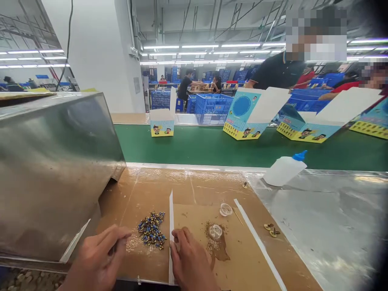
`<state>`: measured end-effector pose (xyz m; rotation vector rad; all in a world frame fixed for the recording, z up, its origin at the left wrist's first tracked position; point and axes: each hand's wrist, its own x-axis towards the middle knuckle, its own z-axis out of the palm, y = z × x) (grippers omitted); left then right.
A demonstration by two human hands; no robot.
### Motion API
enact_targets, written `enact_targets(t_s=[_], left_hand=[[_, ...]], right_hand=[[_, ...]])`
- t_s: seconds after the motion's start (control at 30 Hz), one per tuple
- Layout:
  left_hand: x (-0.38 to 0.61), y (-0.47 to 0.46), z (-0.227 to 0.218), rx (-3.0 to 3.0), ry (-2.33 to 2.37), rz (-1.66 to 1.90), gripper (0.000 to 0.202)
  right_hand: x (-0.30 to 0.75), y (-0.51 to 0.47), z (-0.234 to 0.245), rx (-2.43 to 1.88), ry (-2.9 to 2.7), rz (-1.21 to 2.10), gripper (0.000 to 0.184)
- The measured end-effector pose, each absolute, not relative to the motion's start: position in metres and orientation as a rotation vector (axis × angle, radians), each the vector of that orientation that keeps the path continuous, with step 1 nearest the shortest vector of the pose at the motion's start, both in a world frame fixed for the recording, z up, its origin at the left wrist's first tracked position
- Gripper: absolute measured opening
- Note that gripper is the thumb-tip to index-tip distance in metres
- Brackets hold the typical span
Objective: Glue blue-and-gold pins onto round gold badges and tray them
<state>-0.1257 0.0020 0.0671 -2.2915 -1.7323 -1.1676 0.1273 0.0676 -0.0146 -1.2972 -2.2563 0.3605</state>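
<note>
My left hand [101, 254] is closed in a pinch just left of a pile of small blue and gold metal pieces [152, 231]. Whatever its fingertips grip is too small to make out. To the right of the pile, my right hand [191, 258] is closed too, thumb and fingertips together over a white tape strip [171, 214]. Its contents, if any, are hidden. Beyond it on the brown board sit a small clear cup [226, 209] and a round clear dish [215, 231] amid a brown stain with scattered bits. A thin wooden stick [237, 216] lies beside the cup.
Several small brass-coloured parts [272, 230] lie at right. A white bottle with a blue cap [285, 171] leans near the green conveyor belt [194, 147], which carries open printed boxes [242, 117]. A metal housing [57, 173] bounds the left. People work across the belt.
</note>
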Motion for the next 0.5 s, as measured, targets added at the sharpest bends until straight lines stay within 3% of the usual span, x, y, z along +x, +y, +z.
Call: enact_targets(t_s=[0.1, 0.23, 0.33, 0.5], left_hand=[[-0.11, 0.028, 0.041, -2.331, -2.003, -1.119, 0.015], [-0.092, 0.063, 0.001, -2.429, -2.095, -0.923, 0.041], [-0.084, 0.082, -0.02, -2.538, -2.047, -0.722, 0.05], [-0.093, 0.087, -0.053, -2.592, -1.951, -0.686, 0.049]], right_hand=[[0.107, 0.089, -0.002, -1.451, -2.36, 0.348, 0.037], [0.09, 0.113, 0.01, -1.464, -2.451, 0.321, 0.043], [0.086, 0.124, 0.009, -1.453, -2.513, 0.3, 0.049], [0.089, 0.119, 0.009, -1.429, -2.565, 0.31, 0.036]])
